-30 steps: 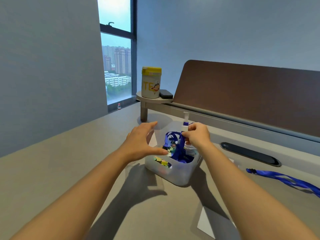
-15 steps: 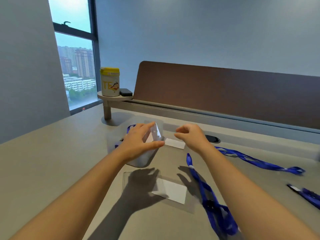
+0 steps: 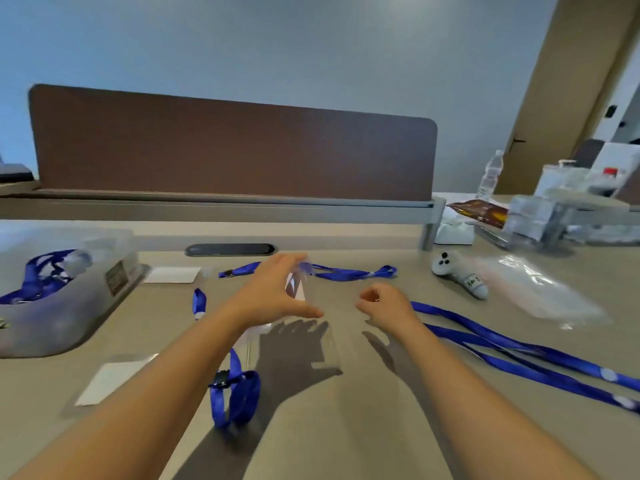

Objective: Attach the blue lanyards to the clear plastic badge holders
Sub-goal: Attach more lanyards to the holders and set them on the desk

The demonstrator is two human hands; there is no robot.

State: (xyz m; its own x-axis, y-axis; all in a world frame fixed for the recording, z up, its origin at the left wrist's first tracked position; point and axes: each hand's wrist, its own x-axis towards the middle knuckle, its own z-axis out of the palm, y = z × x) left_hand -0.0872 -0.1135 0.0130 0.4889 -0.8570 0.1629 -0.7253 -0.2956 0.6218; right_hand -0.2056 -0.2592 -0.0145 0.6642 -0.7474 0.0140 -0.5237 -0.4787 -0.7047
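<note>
Over the beige counter (image 3: 346, 427), the left hand (image 3: 273, 294) has a wide-spread grip, thumb and fingers pinching the edges of a clear plastic badge holder with a white card (image 3: 297, 288) held upright above the surface. The right hand (image 3: 384, 303) hovers just beside it, fingers curled loosely inward on nothing. A long blue fabric lanyard (image 3: 519, 355) lies on the counter to the right, and another blue lanyard with a black buckle (image 3: 232, 393) lies under the left forearm.
</note>
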